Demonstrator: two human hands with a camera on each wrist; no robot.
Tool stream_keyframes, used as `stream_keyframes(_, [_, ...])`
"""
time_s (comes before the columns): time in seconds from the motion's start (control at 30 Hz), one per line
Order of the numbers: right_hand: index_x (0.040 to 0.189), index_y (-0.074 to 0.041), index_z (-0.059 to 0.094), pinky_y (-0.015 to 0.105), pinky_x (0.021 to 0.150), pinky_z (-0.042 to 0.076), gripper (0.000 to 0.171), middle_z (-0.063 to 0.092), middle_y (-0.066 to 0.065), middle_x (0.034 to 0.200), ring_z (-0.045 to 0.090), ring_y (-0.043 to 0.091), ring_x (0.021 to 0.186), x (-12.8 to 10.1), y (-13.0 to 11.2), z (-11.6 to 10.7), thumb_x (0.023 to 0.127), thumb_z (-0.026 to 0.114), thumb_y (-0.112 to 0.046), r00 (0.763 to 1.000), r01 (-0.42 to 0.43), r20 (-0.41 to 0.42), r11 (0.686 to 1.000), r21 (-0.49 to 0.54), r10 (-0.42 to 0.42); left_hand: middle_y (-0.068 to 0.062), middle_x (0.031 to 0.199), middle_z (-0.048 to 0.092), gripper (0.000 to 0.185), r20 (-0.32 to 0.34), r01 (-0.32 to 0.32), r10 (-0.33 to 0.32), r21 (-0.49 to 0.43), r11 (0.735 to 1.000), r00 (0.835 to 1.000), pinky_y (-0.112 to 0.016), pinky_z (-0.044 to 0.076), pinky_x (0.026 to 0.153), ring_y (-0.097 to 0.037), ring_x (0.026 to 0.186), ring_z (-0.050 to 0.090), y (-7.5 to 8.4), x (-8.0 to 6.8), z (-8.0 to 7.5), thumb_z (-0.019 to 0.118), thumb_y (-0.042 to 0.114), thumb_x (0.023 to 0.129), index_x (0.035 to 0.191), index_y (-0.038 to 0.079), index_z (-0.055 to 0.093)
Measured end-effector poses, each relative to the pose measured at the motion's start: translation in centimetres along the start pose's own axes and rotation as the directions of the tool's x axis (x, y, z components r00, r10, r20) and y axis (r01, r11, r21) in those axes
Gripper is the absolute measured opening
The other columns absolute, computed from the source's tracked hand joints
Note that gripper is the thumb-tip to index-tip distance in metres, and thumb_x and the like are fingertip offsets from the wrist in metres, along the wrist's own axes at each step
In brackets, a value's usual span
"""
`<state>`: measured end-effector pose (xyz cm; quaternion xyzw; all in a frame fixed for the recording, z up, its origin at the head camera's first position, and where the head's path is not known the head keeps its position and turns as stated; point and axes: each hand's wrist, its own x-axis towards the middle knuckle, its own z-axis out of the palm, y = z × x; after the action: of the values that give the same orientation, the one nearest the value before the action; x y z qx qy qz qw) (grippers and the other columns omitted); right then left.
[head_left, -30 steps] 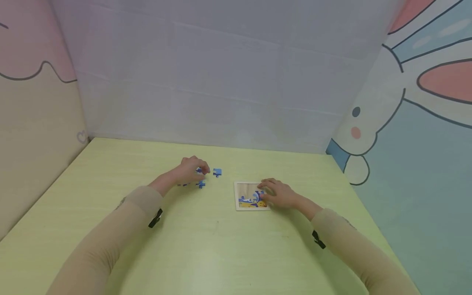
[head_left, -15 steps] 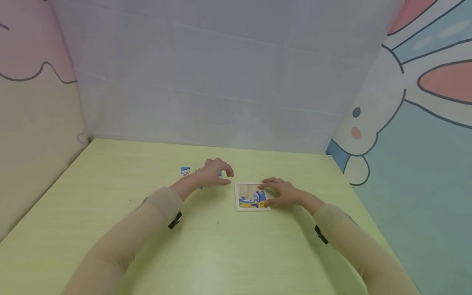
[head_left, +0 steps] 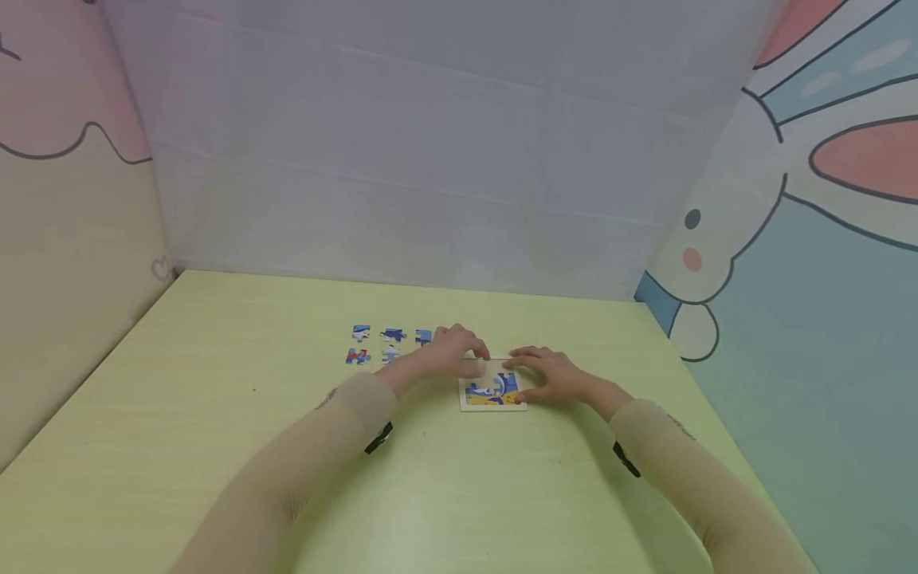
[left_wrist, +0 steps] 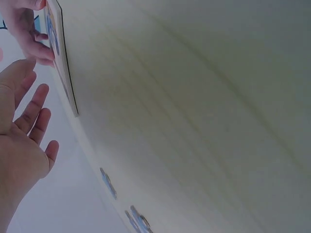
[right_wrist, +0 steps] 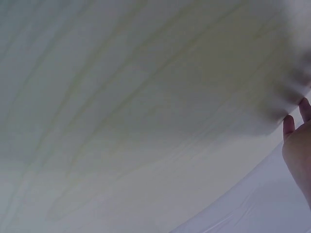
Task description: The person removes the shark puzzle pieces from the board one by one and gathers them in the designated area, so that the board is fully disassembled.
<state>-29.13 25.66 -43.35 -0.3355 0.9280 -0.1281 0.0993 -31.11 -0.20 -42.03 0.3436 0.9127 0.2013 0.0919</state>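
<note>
kids' playroom-style booth, pastel cartoon rabbit wall panel (head_left: 803, 199), pale green table (head_left: 215, 399), small jigsaw puzzle tray (head_left: 493, 391)

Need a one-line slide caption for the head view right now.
Both hands meet at the puzzle tray: left hand at its far-left corner, right hand on its right side, loose pieces lying left.

my left hand (head_left: 459, 351) moves right across the table, away from the loose puzzle pieces (head_left: 390, 344), and now reaches the far left corner of the puzzle tray (head_left: 493, 388). with the hand gone, five loose pieces show in two rows. my right hand (head_left: 548, 375) shifts slightly on the tray.
</note>
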Motion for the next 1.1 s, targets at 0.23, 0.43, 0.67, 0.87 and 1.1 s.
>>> stream_keyframes(0.23, [0.140,-0.021,0.045,0.061,0.101,0.025,0.067,0.038,0.006,0.148,0.033,0.034,0.135,-0.2,-0.4,0.0,0.084,0.064,-0.051,1.000,-0.001,-0.003,1.000,0.017,0.001,0.009,0.108,0.060,0.037,0.041,-0.019,0.017,0.057,0.998,0.999,-0.044,0.026,0.095,-0.017,0.113,0.042,0.6,1.5,1.5,0.069,0.031,0.083,0.119,0.028,0.064])
stream_keyframes(0.43, [0.140,-0.020,0.044,0.061,0.103,0.023,0.067,0.037,0.006,0.148,0.031,0.033,0.136,-0.2,-0.4,0.0,0.084,0.065,-0.050,1.000,-0.007,-0.003,0.999,0.039,0.007,0.008,0.102,0.058,0.038,0.054,-0.031,0.027,0.087,0.996,0.998,-0.041,0.028,0.091,-0.016,0.104,0.044,0.7,2.1,1.9,0.069,0.035,0.084,0.121,0.029,0.063])
stream_keyframes(0.67, [0.141,-0.018,0.044,0.060,0.103,0.023,0.068,0.037,0.006,0.149,0.031,0.033,0.136,-0.3,-0.3,0.2,0.084,0.063,-0.051,1.000,-0.009,-0.005,0.999,0.032,0.009,0.006,0.109,0.057,0.033,0.082,-0.044,0.037,0.092,0.995,0.996,-0.042,0.028,0.093,-0.016,0.106,0.043,1.0,2.1,2.0,0.068,0.037,0.085,0.117,0.030,0.065])
stream_keyframes(0.87, [0.141,-0.017,0.044,0.061,0.103,0.024,0.068,0.037,0.008,0.148,0.032,0.034,0.136,-0.5,-0.2,0.2,0.085,0.063,-0.051,1.000,-0.013,-0.013,1.000,0.027,0.013,0.005,0.110,0.056,0.031,0.091,-0.039,0.032,0.076,0.996,0.995,-0.042,0.030,0.093,-0.018,0.108,0.043,1.4,2.1,1.9,0.068,0.036,0.086,0.115,0.031,0.065])
stream_keyframes(1.1, [0.141,-0.017,0.044,0.060,0.104,0.023,0.069,0.037,0.007,0.149,0.031,0.033,0.137,-0.7,-0.4,0.1,0.084,0.064,-0.051,1.000,-0.018,-0.008,0.999,0.044,0.019,0.008,0.104,0.055,0.029,0.103,-0.021,0.018,0.028,0.999,0.995,-0.038,0.030,0.090,-0.015,0.103,0.041,1.2,2.4,2.1,0.069,0.034,0.085,0.114,0.030,0.065])
